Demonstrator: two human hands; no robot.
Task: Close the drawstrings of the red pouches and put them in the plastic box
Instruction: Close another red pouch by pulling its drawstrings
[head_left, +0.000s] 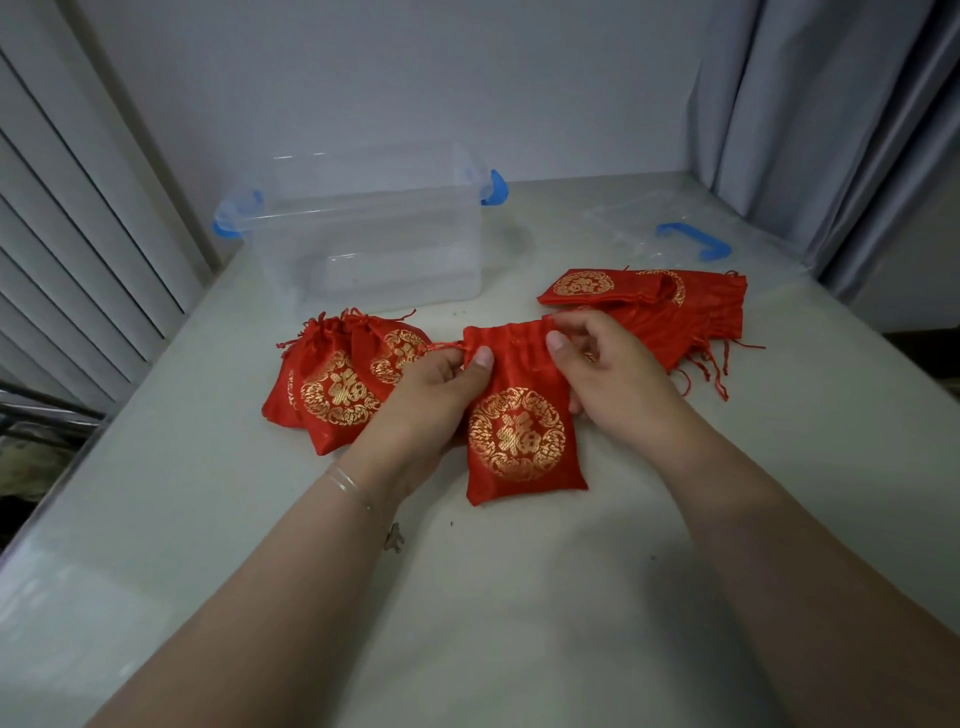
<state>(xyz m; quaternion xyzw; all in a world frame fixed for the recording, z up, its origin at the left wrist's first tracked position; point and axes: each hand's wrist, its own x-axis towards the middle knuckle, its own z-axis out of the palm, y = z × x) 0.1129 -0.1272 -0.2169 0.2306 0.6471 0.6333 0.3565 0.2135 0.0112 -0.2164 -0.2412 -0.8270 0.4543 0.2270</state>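
Pinching the red drawstring (448, 347) at the left corner of a red pouch (519, 415), the left hand (441, 387) has its thumb pressed down over the cord, while the right hand (602, 371) curls its fingers round the gathered top at the pouch's right corner. The pouch hangs upright between both hands over the middle of the table (519, 597), gold emblem facing up, its mouth partly gathered. Just beside the left hand lies a heap of cinched pouches (345, 387), tops drawn tight, toward the table's left edge. Beyond the right hand a flat stack of open pouches (660, 306) rests with loose cords trailing toward the right edge. The clear plastic box (363, 239) with blue latches stands without its lid at the far left corner; its lid (670, 234) lies flat at the far right corner.
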